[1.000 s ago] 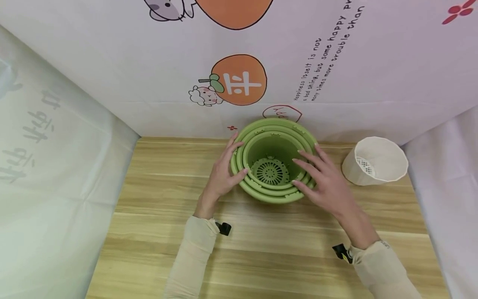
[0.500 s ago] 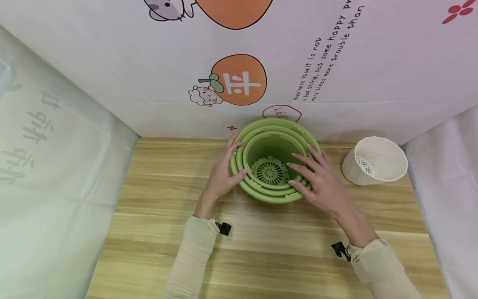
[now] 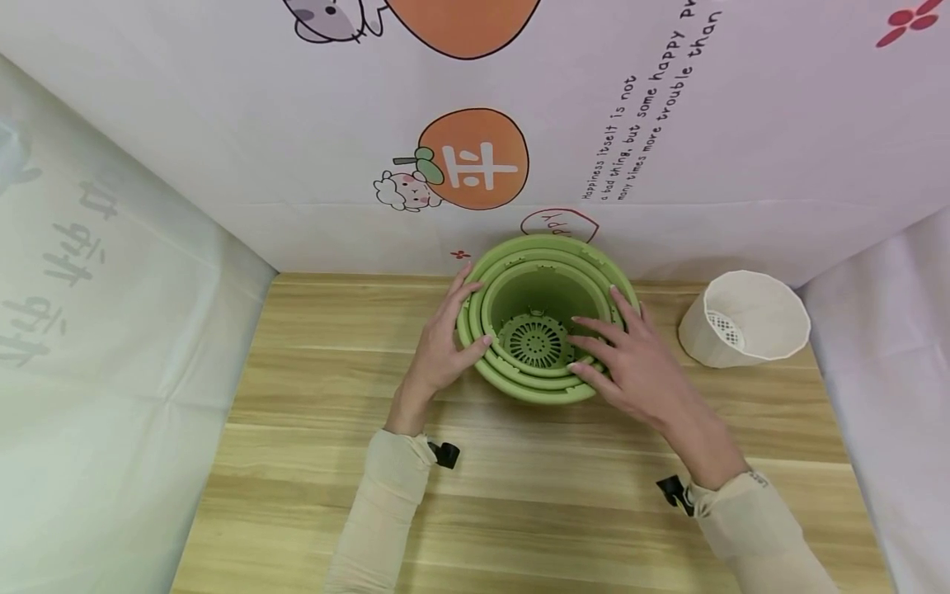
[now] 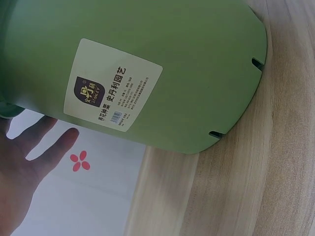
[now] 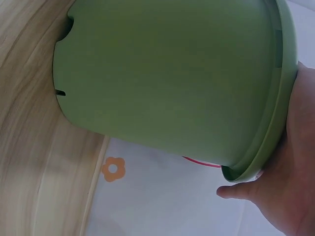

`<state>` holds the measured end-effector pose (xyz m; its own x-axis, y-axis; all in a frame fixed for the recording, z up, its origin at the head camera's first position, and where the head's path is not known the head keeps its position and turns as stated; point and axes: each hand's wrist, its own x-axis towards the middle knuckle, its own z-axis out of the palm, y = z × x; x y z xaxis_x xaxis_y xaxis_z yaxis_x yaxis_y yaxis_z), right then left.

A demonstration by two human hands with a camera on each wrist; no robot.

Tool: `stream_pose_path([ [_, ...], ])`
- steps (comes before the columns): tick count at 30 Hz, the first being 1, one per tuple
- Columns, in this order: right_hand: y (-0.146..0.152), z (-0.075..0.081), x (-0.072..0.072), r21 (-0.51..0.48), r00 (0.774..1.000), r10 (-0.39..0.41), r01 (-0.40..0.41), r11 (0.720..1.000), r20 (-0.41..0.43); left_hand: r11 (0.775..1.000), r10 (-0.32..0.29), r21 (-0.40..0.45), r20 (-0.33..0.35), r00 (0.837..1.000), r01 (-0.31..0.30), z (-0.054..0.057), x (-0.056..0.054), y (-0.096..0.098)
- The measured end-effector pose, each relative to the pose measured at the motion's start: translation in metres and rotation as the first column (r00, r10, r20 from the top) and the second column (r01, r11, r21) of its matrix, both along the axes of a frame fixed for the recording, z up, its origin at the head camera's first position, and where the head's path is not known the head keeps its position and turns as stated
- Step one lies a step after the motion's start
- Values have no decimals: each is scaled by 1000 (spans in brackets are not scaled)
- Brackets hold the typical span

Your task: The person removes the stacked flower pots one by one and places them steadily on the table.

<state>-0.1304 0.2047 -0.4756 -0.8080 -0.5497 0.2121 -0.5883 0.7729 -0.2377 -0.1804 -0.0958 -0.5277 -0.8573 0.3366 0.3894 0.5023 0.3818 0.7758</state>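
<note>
Nested green flower pots (image 3: 547, 394) stand at the back of the table, rims stepping inward. Slots pierce the floor of the innermost pot (image 3: 545, 285). My left hand (image 3: 439, 346) grips their left side, thumb over the rims, fingers along the outside. On the right, my right hand (image 3: 647, 371) reaches over the rims with loosely extended fingers, several tips over the innermost pot's opening. The left wrist view shows a white label (image 4: 113, 86) on the outer pot's wall. In the right wrist view, part of the right hand (image 5: 288, 182) lies against the outer rim.
A white pot (image 3: 775, 322) with a perforated bottom leans at the right back of the wooden table (image 3: 549, 503). Close behind the green stack rises a printed white cloth (image 3: 297, 165); further cloth hangs at both sides.
My right hand has shifted left, its fingers and thumb now further over the innermost pot's opening. The left hand and the stack have hardly moved.
</note>
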Motion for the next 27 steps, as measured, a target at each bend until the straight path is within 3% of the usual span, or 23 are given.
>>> stream_pose_path([
  [10, 0, -2, -2, -31, 1000, 10, -11, 999, -26, 1000, -1, -4, -2, 1000, 1, 1, 1, 0],
  [17, 0, -5, -5, -75, 994, 65, -72, 995, -89, 1000, 2, -14, 4, 1000, -2, 1, 1, 0],
  [27, -1, -6, -1, -108, 996, 20, -29, 994, -86, 1000, 9, -27, 11, 1000, -9, 0, 1, -1],
])
